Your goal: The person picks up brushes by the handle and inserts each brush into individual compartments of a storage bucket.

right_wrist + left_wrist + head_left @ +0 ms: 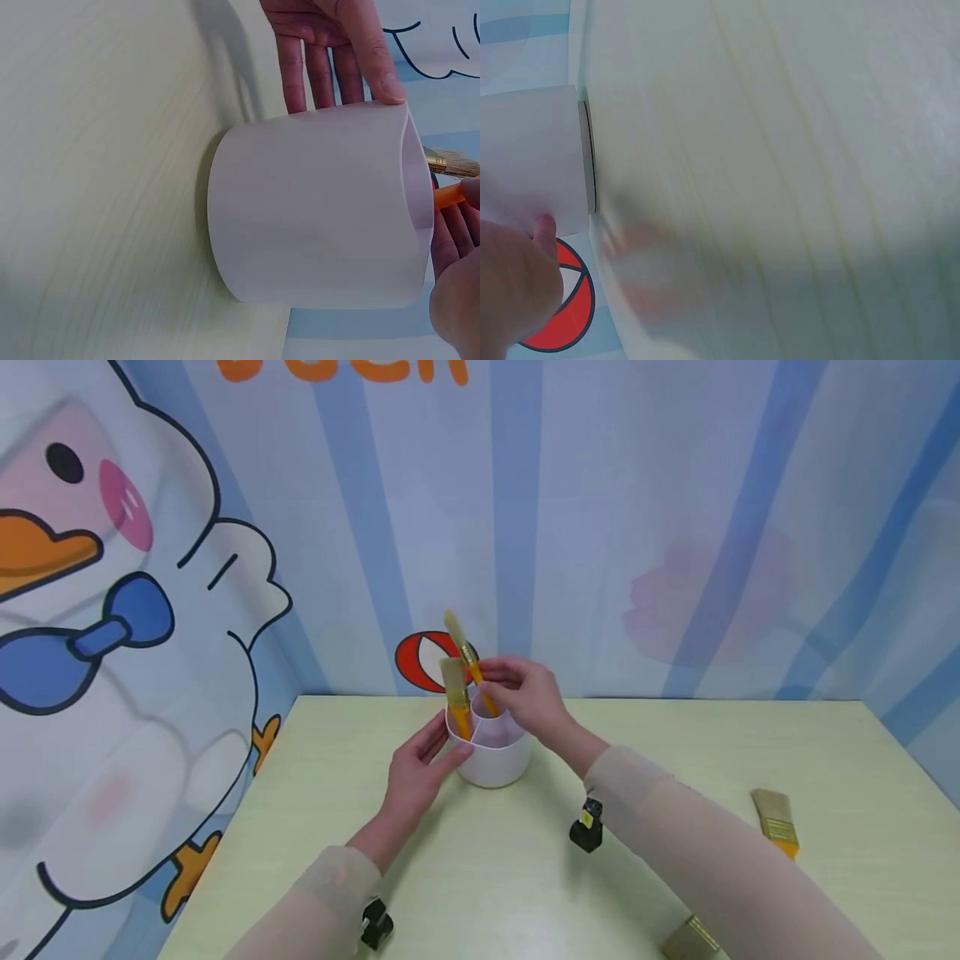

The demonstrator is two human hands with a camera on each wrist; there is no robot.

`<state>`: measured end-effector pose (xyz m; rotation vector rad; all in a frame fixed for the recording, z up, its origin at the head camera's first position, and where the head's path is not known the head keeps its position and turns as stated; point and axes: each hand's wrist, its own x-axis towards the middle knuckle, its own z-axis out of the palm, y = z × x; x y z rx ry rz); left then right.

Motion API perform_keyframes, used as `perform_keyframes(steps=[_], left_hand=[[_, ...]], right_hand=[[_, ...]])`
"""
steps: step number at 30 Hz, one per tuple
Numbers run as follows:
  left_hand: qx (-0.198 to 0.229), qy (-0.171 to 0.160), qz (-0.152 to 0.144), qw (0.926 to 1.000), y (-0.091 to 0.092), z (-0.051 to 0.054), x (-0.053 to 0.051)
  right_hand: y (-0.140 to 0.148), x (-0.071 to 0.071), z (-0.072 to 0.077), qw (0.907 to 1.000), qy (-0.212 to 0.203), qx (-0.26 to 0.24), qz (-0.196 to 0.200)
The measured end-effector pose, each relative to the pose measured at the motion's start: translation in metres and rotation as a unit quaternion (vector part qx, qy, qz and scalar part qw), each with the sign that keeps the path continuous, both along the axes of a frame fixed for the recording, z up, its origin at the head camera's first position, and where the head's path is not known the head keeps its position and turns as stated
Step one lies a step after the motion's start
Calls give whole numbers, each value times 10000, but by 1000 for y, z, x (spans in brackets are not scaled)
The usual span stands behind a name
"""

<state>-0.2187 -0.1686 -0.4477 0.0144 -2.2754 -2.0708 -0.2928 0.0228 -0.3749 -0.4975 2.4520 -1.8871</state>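
A round white divided pot point(492, 766) stands on the table. My left hand point(414, 777) holds its left side, thumb at the near rim and fingers reaching round the side; in the right wrist view the fingertips pass out of sight behind the wall. My right hand point(531, 697) pinches a slim paintbrush point(478, 672) by its orange handle, bristles up, its lower end inside the pot's round middle compartment. A wider flat paintbrush point(456, 693) stands bristles up in the left compartment. The left wrist view shows the pot's wall point(529, 157) and my left thumb.
Two more flat brushes lie on the table at the right: one brush point(776, 818) beyond my right sleeve, another brush point(692, 941) at the bottom edge, partly hidden by the sleeve. A printed cloth backdrop point(585, 527) rises behind the table's back edge.
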Motion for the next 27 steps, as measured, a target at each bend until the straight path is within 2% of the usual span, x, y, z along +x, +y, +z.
perform_keyframes(steps=[8, 27], left_hand=[[-66, 7, 16, 10000, 0, 0, 1], [-53, 1, 40, 10000, 1, 1, 1]], right_hand=[[0, 4, -2, 9958, 582, 695, 158], [-2, 5, 2, 9842, 751, 1580, 252]])
